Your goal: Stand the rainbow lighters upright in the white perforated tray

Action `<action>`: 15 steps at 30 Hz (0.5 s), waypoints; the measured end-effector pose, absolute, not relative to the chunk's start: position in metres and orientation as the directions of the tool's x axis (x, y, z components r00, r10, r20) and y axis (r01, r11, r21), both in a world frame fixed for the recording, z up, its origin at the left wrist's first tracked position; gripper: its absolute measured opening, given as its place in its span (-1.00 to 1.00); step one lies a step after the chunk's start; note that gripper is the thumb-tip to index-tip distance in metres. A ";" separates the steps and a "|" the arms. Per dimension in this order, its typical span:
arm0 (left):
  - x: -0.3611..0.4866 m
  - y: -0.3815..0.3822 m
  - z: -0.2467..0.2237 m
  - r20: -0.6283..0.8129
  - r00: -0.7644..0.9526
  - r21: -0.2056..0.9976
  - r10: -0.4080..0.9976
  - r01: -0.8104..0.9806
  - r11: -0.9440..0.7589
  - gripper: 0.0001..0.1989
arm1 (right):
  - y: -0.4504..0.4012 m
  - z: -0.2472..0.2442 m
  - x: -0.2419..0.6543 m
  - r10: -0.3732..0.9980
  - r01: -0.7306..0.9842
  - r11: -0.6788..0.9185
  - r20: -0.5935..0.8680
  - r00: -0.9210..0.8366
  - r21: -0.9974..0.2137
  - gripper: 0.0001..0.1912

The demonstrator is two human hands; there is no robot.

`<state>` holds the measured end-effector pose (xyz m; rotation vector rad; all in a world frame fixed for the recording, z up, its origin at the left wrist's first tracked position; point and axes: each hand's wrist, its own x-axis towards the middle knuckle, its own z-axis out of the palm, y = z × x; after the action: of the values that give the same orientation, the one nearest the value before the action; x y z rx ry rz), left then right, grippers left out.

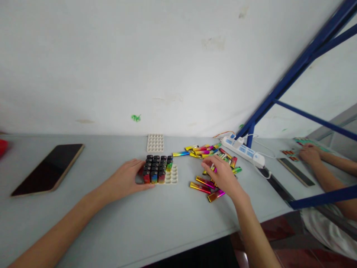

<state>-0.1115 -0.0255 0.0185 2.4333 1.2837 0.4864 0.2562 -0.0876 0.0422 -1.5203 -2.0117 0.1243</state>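
My left hand [129, 177] is curled around the left side of a white holed tray [174, 169], its thumb along the front edge. Upright in this tray stand rows of small shiny tubes with black tops [154, 175], coloured red, blue and yellow. Several holes on its right side are unfilled. To the right, my right hand [219, 171] hovers over or touches a loose pile of glossy multicoloured tubes [205, 149]. Its fingers are bent together, and whatever is between them is hidden. Several more tubes [205, 181] lie just in front of that hand.
A second white holed tray [155, 143] lies near the wall. At the left rests a dark tablet-like slab [50, 169]. A white power strip [244, 149] with cables and a blue metal frame [279, 89] stand on the right. Beyond it, another person's hands [311, 153] are over small parts.
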 end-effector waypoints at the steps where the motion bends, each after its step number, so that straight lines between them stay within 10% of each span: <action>1: -0.111 -0.025 0.019 0.138 0.527 0.453 0.838 0.719 -0.527 -0.51 | -0.103 0.038 0.258 0.905 0.862 0.327 0.392 -0.166 -0.388 -0.82; 15: -0.110 -0.025 0.020 0.136 0.502 0.499 0.854 0.710 -0.497 -0.48 | -0.147 -0.008 0.237 0.845 0.928 0.322 0.498 -0.194 -0.185 -0.79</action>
<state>-0.1099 -0.0247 0.0205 2.3705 1.2984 0.5231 0.2373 -0.1474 -0.0082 -1.5586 -2.0770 -0.2119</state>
